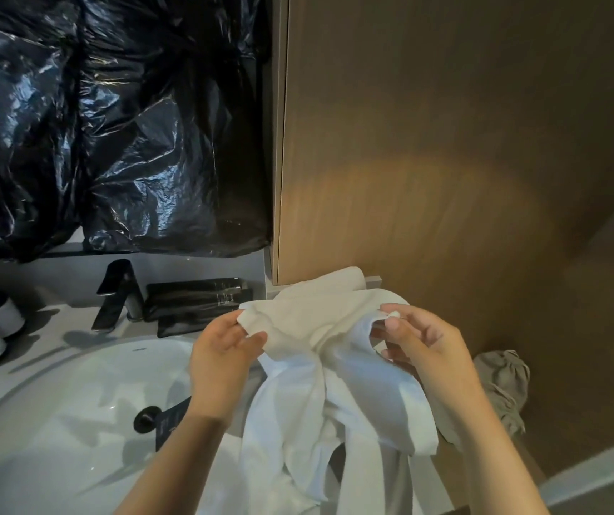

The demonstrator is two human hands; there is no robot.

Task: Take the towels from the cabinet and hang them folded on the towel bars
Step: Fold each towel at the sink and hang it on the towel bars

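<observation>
A wooden cabinet (446,143) panel fills the right, and a white sink (56,403) sits in the surface (68,321) below. The white towel (316,328) hangs crumpled above the sink's right rim, its upper edge running left to right and the rest trailing down. The left hand (224,362) pinches the left corner and the right hand (424,347) the right edge. Each grip is closed on cloth, so folding likely starts by drawing that edge taut sideways. No towel bar shows.

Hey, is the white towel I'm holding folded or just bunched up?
Bunched up, not folded. The white towel hangs in loose, uneven strips between the left hand and the right hand, each pinching an upper edge.
</observation>
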